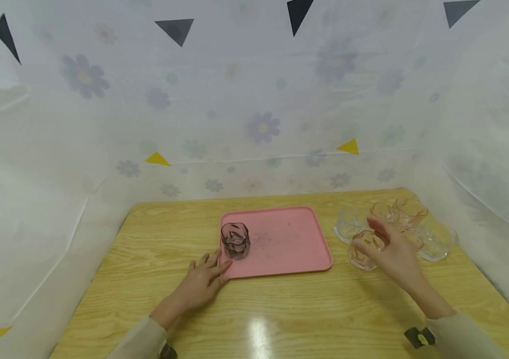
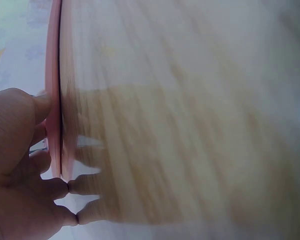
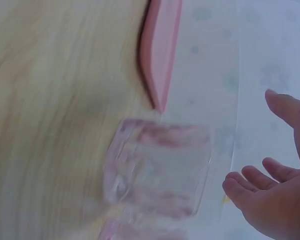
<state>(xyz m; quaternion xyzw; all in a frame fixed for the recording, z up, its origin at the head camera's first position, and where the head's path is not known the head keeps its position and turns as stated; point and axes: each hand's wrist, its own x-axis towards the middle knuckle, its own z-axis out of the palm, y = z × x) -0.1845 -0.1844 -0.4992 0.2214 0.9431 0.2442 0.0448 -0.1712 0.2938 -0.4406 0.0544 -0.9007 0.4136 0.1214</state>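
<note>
A pink tray (image 1: 290, 244) lies on the wooden table, with a smoky dark glass (image 1: 236, 242) standing upright at its left end. My left hand (image 1: 200, 284) rests at the tray's near left corner, its fingers spread. In the left wrist view the thumb (image 2: 41, 106) touches the tray rim and other fingertips rest on the tabletop. Over at the right, my right hand (image 1: 398, 257) hovers by a pinkish clear glass (image 1: 361, 258), thumb and fingers apart and nothing held. The right wrist view shows that glass (image 3: 170, 165) apart from the fingers.
Several more glasses cluster around the right hand: a clear one (image 1: 346, 230) behind, a pink-rimmed one (image 1: 411, 209) at the back, and another clear one (image 1: 435, 244) near the table's right edge. A flower-printed white sheet (image 1: 263, 99) encloses the table's back and sides.
</note>
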